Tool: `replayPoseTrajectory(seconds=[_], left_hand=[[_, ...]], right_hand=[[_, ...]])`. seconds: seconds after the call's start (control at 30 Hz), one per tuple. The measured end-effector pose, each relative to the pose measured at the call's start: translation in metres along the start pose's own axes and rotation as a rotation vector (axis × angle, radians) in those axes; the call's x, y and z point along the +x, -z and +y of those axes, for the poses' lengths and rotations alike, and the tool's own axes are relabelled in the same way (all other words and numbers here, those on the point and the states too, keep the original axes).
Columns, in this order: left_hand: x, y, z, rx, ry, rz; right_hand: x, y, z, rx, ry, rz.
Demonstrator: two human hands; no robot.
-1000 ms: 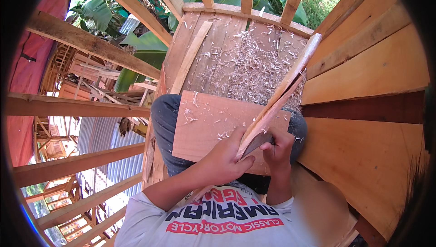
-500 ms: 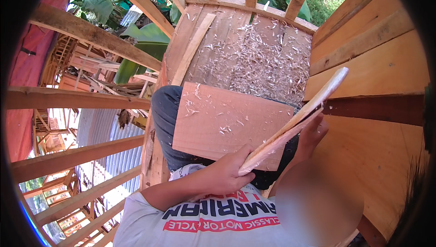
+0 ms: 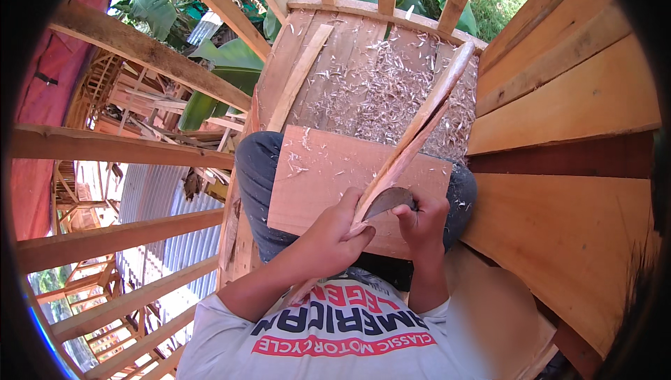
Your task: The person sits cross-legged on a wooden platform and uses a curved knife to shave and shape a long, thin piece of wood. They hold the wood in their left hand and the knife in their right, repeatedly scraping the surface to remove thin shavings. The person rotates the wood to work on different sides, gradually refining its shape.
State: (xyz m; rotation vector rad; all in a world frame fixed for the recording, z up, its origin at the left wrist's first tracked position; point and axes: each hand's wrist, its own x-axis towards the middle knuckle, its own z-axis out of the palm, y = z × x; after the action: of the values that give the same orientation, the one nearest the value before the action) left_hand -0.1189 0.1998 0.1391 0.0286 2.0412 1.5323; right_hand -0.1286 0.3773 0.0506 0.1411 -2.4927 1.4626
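Observation:
My left hand (image 3: 334, 232) is wrapped round the near end of a long, narrow piece of wood (image 3: 426, 113). The piece slants up and away to the right, and a dark split runs along its right side. A curved, dark knife blade (image 3: 389, 202) lies against its lower part. At the blade's right end is my right hand (image 3: 423, 225), fingers closed with the thumb on top; the knife's handle is hidden in the fist. Beneath both hands a flat wooden board (image 3: 318, 177) rests across my lap, with several pale shavings on it.
Curled wood shavings (image 3: 377, 90) cover much of the plank floor ahead. A loose wooden strip (image 3: 300, 76) lies at its left side. Wooden rails (image 3: 119, 149) stand to my left, plywood panels (image 3: 559, 240) to my right. Corrugated metal sheeting (image 3: 157, 202) and banana leaves show beyond.
The long piece has swung more upright and shifted left. My right hand has come in from the right, and the knife blade, hidden before, now shows against the wood.

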Motion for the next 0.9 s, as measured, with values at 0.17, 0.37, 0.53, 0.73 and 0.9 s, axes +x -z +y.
replayPoseTrajectory(seconds=[0.17,0.37,0.53,0.73,0.9], left_hand=[[-0.009,-0.004,-0.004,0.084,-0.015,0.035],[-0.021,-0.005,-0.012,0.085,0.077,-0.046],[-0.009,0.007,-0.006,0.034,-0.026,0.066],[-0.008,0.002,-0.001,0.186,-0.017,0.121],[-0.007,-0.002,-0.007,0.197,-0.030,0.115]], right_hand=[[0.007,0.005,0.007,-0.071,0.019,0.109],[0.018,0.033,0.017,-0.009,-0.125,0.137],[-0.007,0.001,-0.015,0.103,-0.024,-0.134],[-0.015,-0.011,-0.005,0.033,-0.040,-0.104],[-0.006,-0.010,-0.001,0.010,0.046,0.021]])
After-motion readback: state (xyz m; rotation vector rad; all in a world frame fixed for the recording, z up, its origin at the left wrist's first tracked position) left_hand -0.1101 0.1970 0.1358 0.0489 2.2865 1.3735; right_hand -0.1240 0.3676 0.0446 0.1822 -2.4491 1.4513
